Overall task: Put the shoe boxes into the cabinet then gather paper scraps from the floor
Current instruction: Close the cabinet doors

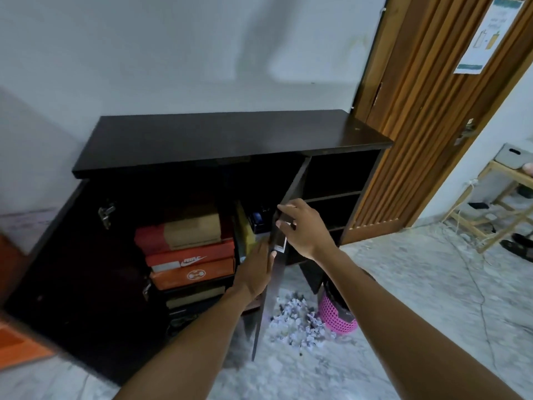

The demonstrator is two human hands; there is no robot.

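Standing before the dark cabinet [230, 140], you have both hands on its middle door [265, 310], which shows edge-on and hides part of the cabinet's centre bay. Your right hand [305, 229] clenches the door's free edge high up, fingers curled over it; a small pale patch on the door just under those fingers cannot be identified. Your left hand [255, 269] is released, fingers straight and laid flat on the door's inner face lower down, thumb at the edge. The shoe boxes [190, 255] sit inside the cabinet's left bay, stacked flat. A red box [148, 241] and a brown box [193, 230] are at the top. Below them is an orange box [207, 251] with a white swoosh and blurred lettering that appears to read Nike, then a second orange box [219, 271] with a round white emblem and no legible text. The boxes beneath are in shadow and hard to tell apart. A yellow box [245, 235] stands upright right of the stack, partly covered by your left hand. Paper scraps [300, 321] lie heaped on the floor before the cabinet's right bay, beside a pink basket [336, 316] partly blocked by your right forearm. Past the cabinet's right end a wooden door [427, 111] carries a paper notice [487, 36]; its print is too small to read. An orange item [20, 345] left of the cabinet is blurred and cut off by the frame.
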